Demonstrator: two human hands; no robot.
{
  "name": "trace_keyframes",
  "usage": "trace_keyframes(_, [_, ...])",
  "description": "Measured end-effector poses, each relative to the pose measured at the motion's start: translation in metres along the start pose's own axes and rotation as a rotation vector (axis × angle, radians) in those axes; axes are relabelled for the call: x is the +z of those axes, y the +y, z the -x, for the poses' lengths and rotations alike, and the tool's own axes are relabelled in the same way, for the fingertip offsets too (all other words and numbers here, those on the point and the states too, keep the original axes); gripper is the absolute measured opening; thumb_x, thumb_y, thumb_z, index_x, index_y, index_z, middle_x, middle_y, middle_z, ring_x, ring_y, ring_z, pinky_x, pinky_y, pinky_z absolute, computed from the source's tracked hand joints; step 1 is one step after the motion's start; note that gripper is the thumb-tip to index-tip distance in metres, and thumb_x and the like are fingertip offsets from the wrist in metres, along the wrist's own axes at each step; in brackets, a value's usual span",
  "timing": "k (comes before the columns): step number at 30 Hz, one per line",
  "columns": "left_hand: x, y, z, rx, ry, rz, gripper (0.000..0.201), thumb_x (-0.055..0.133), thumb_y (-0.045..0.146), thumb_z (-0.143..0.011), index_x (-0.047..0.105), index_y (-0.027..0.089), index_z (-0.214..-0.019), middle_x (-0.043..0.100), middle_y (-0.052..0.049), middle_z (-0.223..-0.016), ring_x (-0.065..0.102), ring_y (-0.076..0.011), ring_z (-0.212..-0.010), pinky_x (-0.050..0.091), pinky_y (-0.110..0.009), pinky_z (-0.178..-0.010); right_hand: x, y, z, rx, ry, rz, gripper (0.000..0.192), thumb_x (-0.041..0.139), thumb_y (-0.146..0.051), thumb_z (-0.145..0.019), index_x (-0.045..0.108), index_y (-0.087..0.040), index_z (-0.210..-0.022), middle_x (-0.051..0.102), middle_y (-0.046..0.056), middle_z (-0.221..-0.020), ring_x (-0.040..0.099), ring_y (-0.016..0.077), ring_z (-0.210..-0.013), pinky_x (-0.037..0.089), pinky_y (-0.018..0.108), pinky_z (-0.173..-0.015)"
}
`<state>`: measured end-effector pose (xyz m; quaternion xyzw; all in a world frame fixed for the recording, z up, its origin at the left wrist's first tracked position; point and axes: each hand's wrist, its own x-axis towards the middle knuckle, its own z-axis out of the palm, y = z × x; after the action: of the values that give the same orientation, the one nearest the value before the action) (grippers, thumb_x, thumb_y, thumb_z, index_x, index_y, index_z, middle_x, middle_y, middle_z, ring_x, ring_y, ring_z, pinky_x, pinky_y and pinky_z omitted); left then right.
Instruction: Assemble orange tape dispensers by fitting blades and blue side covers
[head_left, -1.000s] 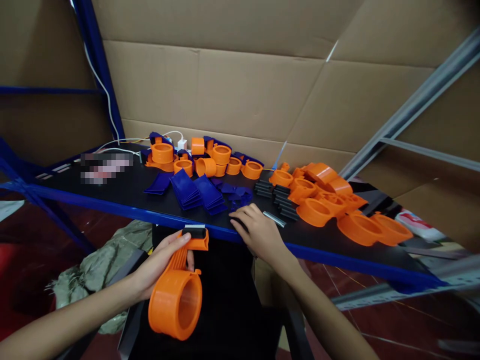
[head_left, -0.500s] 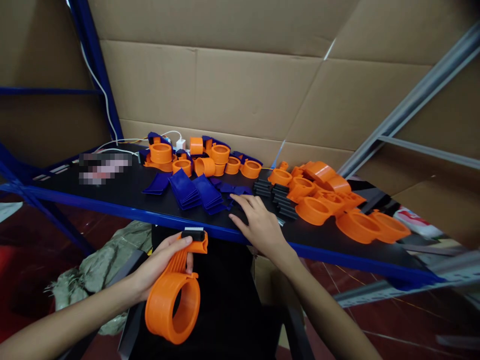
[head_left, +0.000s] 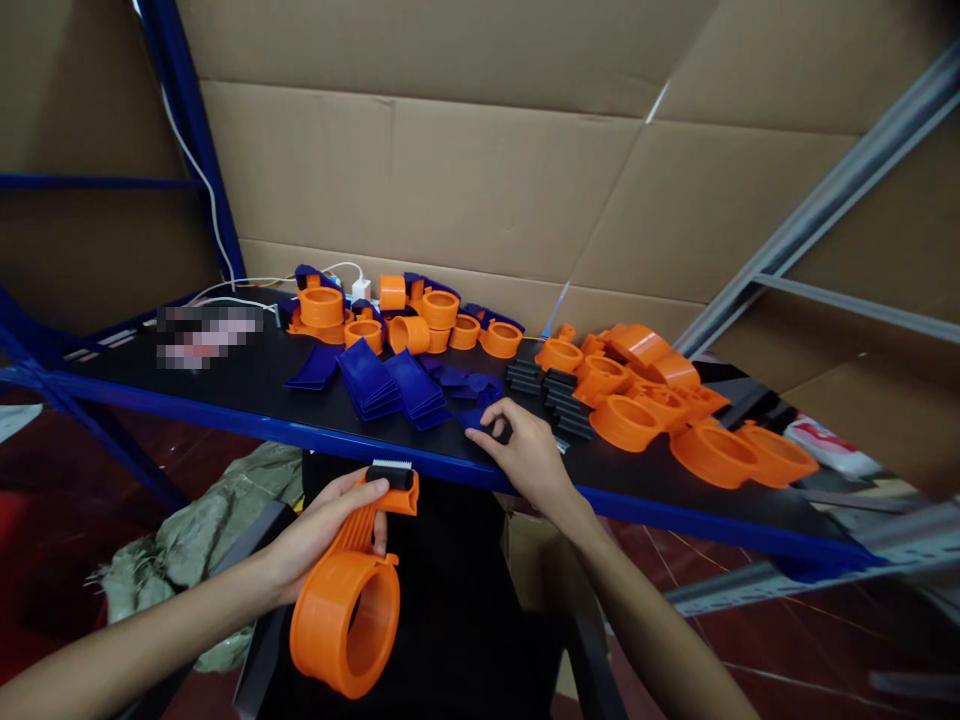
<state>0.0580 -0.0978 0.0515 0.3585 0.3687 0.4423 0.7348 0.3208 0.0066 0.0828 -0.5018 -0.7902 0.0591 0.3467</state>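
Note:
My left hand (head_left: 330,530) is closed around the handle of an orange tape dispenser (head_left: 307,630), held in front of the table edge. Its round hub hangs lowest; at the top sit a black grip strip (head_left: 390,477) and a pale serrated blade (head_left: 392,464). Over the table's front part, my right hand (head_left: 525,445) has thumb and index finger pinched on a small blue plastic piece (head_left: 470,418), partly hidden by the fingertips. Just beyond it lie more small blue pieces (head_left: 457,376). Stacked blue plates (head_left: 369,382) lie farther left, and black ribbed strips (head_left: 568,405) to the right.
Orange dispenser bodies (head_left: 626,422) are heaped at the table's right. Dispensers with blue parts (head_left: 439,308) line the back, near a white plug (head_left: 361,288) and cables. A blue edge beam (head_left: 247,426) runs along the black tabletop's front; cardboard (head_left: 480,180) walls the back.
The fingers of my right hand have curled from spread to a pinch, bringing a small blue piece slightly toward me. My left hand and the dispenser have dipped very slightly.

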Motion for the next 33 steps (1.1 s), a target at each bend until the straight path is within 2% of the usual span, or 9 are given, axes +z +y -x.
trace_keyframes(5, [0.000,0.001,-0.002,-0.010,-0.005,0.010,0.024,0.067,0.040,-0.089,0.061,0.017,-0.093,0.065,0.000,-0.060,0.059,-0.0119,-0.048,0.052,-0.022,-0.051,-0.007,0.000,-0.006,-0.011,-0.097,-0.163,0.028,0.062,-0.030,-0.088,0.064,-0.021,-0.115,0.069,0.003,-0.093,0.058,0.0122,-0.064,0.045,0.026,-0.062])
trace_keyframes(7, [0.001,0.002,-0.001,-0.012,-0.005,0.022,0.023,0.068,0.040,-0.089,0.061,0.018,-0.092,0.065,0.000,-0.060,0.060,-0.0121,-0.048,0.052,-0.023,-0.051,-0.010,0.000,-0.007,-0.035,-0.108,-0.077,0.027,0.058,-0.028,-0.091,0.069,-0.022,-0.115,0.070,0.004,-0.093,0.059,0.0134,-0.067,0.046,0.027,-0.065])
trace_keyframes(10, [0.002,0.002,0.000,-0.030,-0.003,0.036,0.024,0.069,0.041,-0.088,0.061,0.018,-0.093,0.066,0.000,-0.060,0.059,-0.0124,-0.047,0.054,-0.025,-0.053,-0.012,-0.004,-0.004,-0.053,-0.045,0.105,0.031,0.055,-0.028,-0.095,0.069,-0.025,-0.121,0.068,0.006,-0.106,0.064,0.0165,-0.079,0.049,0.029,-0.070])
trace_keyframes(14, [0.003,0.003,0.000,-0.030,-0.006,0.045,0.025,0.071,0.040,-0.086,0.062,0.017,-0.091,0.067,-0.001,-0.060,0.060,-0.0126,-0.047,0.053,-0.024,-0.052,-0.010,-0.016,0.001,-0.066,-0.050,0.341,0.041,0.054,-0.048,-0.097,0.062,-0.031,-0.133,0.065,0.006,-0.115,0.066,0.0217,-0.098,0.052,0.030,-0.071])
trace_keyframes(17, [0.002,0.003,0.000,-0.037,-0.017,0.038,0.025,0.072,0.039,-0.086,0.063,0.017,-0.092,0.067,-0.001,-0.060,0.061,-0.0128,-0.047,0.052,-0.023,-0.051,-0.006,-0.026,0.000,-0.078,-0.135,0.464,0.045,0.054,-0.054,-0.095,0.064,-0.028,-0.130,0.066,0.008,-0.111,0.066,0.0237,-0.097,0.052,0.032,-0.072])
trace_keyframes(21, [0.001,0.002,0.000,-0.039,-0.015,0.019,0.024,0.071,0.039,-0.087,0.063,0.018,-0.094,0.067,0.000,-0.061,0.062,-0.0131,-0.048,0.053,-0.023,-0.052,-0.006,-0.029,-0.002,-0.118,-0.207,0.466,0.033,0.053,-0.041,-0.098,0.069,-0.027,-0.124,0.068,0.008,-0.113,0.064,0.0237,-0.104,0.053,0.032,-0.078])
trace_keyframes(26, [0.001,0.002,-0.001,-0.036,-0.023,0.004,0.025,0.069,0.040,-0.088,0.064,0.017,-0.098,0.066,0.000,-0.061,0.061,-0.0121,-0.048,0.054,-0.023,-0.053,-0.019,-0.022,0.001,-0.211,-0.232,0.420,0.036,0.056,-0.031,-0.097,0.063,-0.029,-0.132,0.068,0.006,-0.125,0.059,0.0238,-0.116,0.054,0.034,-0.085])
trace_keyframes(29, [0.002,0.002,-0.002,-0.039,-0.039,0.000,0.031,0.068,0.040,-0.089,0.064,0.015,-0.108,0.065,0.000,-0.061,0.059,-0.0114,-0.047,0.055,-0.024,-0.055,-0.028,-0.020,-0.001,-0.234,-0.261,0.438,0.038,0.059,-0.039,-0.096,0.064,-0.028,-0.132,0.071,0.008,-0.113,0.062,0.0243,-0.109,0.053,0.034,-0.082])
trace_keyframes(33, [0.003,0.002,-0.002,-0.043,-0.036,0.020,0.034,0.069,0.040,-0.088,0.063,0.015,-0.110,0.065,0.000,-0.060,0.059,-0.0120,-0.047,0.056,-0.026,-0.057,-0.038,-0.020,-0.009,-0.201,-0.355,0.326,0.029,0.068,-0.043,-0.089,0.073,-0.026,-0.113,0.069,0.005,-0.094,0.064,0.0207,-0.088,0.049,0.029,-0.071])
